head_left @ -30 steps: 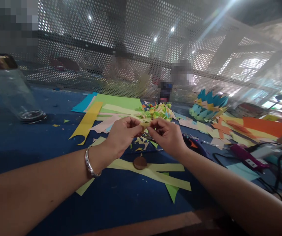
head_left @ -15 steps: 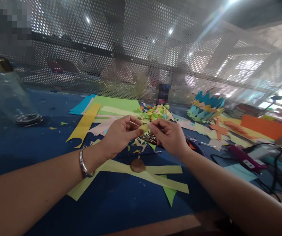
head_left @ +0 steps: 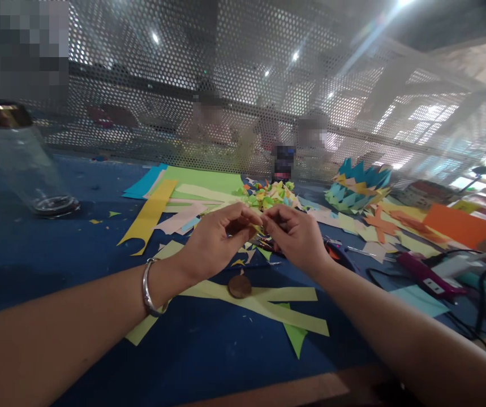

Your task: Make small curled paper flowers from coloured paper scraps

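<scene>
My left hand [head_left: 224, 237], with a silver bangle at its wrist, and my right hand [head_left: 296, 234] meet at the fingertips above the table. Between the pinched fingers is a small pale yellow piece of paper [head_left: 259, 229], mostly covered by them. Below lie pale yellow paper strips [head_left: 285, 317], crossing one another, with a round brown disc [head_left: 240, 286] on top. A green paper scrap [head_left: 296, 336] pokes out from under a strip. Just beyond my hands is a heap of small folded paper pieces [head_left: 270, 195].
A glass jar [head_left: 34, 164] stands at the left. Coloured sheets [head_left: 209, 180] and a notched yellow strip [head_left: 149, 215] lie behind my left hand. A blue-and-yellow folded paper ring [head_left: 359, 186], orange paper [head_left: 463, 223], a purple power strip [head_left: 431, 274] and cables are at the right. Perforated metal panels rise behind.
The fingertips have drawn closer together, and the paper piece that showed between them is now mostly hidden. My left hand has turned slightly inward. The view has shifted a little.
</scene>
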A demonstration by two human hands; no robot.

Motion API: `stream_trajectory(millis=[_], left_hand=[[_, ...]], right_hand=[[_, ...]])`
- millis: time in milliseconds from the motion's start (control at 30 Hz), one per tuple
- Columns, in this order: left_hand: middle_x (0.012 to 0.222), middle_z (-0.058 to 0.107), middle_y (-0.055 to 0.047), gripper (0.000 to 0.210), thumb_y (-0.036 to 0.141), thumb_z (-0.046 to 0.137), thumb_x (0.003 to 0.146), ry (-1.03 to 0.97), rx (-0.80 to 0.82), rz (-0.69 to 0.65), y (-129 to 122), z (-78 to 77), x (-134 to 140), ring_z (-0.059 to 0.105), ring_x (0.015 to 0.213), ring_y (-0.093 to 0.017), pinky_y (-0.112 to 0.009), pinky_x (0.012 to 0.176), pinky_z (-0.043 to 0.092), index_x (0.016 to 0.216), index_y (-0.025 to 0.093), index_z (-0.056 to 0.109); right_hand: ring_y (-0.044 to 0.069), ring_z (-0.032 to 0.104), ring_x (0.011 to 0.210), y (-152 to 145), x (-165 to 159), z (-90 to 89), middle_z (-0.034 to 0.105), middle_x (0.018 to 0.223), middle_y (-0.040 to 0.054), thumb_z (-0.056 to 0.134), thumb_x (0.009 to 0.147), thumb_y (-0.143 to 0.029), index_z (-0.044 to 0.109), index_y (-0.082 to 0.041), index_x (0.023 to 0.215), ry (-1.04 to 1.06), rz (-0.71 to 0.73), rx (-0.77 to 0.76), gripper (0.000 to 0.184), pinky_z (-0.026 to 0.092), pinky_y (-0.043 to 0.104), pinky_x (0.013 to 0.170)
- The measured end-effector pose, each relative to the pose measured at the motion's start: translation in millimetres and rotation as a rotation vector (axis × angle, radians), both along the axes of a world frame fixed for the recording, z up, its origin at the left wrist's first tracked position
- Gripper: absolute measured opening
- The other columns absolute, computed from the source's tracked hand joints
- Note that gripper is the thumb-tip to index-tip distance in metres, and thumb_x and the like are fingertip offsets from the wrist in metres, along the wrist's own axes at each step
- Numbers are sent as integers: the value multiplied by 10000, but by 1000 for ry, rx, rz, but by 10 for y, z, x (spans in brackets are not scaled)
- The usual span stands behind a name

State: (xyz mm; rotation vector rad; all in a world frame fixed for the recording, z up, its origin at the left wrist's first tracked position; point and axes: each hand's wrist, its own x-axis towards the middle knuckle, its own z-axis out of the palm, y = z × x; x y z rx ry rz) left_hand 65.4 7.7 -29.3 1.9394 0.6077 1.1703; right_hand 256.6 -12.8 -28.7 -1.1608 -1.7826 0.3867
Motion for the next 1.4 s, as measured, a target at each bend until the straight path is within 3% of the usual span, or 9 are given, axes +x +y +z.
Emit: stream_trajectory(millis=[233,500,667,733,833,1033,1167,1267,1400], left_hand=[[896,689,-25,123,183,656,839,-119,-90,73,66,-81,20,645,839,-149,-299,809,512,961,202,649],[704,600,26,92,153,668,762,-126,-186,125,129,-106,25,569,687,-121,-272,689,461,789,205,597],[704,604,20,113,152,692,721,-187,-271,163,198,-147,28,550,639,-115,-274,638,460,772,206,608],[700,601,21,119,152,703,711,-200,-278,166,215,-159,24,552,639,-115,-276,643,469,767,206,613],[698,598,17,121,155,712,711,-213,-274,176,229,-167,13,555,647,-117,-279,652,481,760,203,612],[733,615,2,121,181,729,729,-225,-240,196,242,-189,-2,579,675,-124,-284,663,487,782,197,621],[719,610,11,119,175,726,733,-230,-240,180,231,-192,-1,567,659,-116,-278,655,486,784,200,622],[717,614,11,115,174,727,729,-232,-241,174,218,-182,-3,571,663,-117,-281,662,490,779,201,627],[716,610,13,118,165,724,727,-227,-250,173,209,-156,-6,568,651,-112,-280,653,491,768,201,619]], right_hand=[[71,499,487,-36,-59,-13,619,731,-32,719,855,-373,624,-188,1102,-70,-42,29,323,385,226,479],[84,505,511,32,111,128,628,743,-6,660,885,-393,648,-174,1014,-113,-80,42,255,388,234,496],[118,563,532,98,462,380,681,718,13,659,861,-463,699,-194,882,-419,-73,-213,273,398,251,514],[135,593,572,50,652,410,714,766,25,677,838,-459,712,-205,872,-533,-146,-253,258,408,262,544],[156,616,594,-111,996,315,729,769,33,649,834,-504,706,-211,853,-599,-320,-276,300,419,282,576],[227,642,634,-443,1601,-71,723,732,53,663,760,-528,688,-215,849,-660,-612,-351,326,430,332,604],[223,631,602,-509,1669,-168,689,665,61,663,751,-606,669,-196,778,-541,-575,-464,410,434,328,561],[190,578,531,-519,1646,-186,641,604,33,700,716,-608,674,-181,806,-316,-522,-576,438,432,303,477],[159,537,488,-550,1638,-209,621,574,23,732,709,-579,688,-159,830,-150,-524,-585,440,424,286,449]])
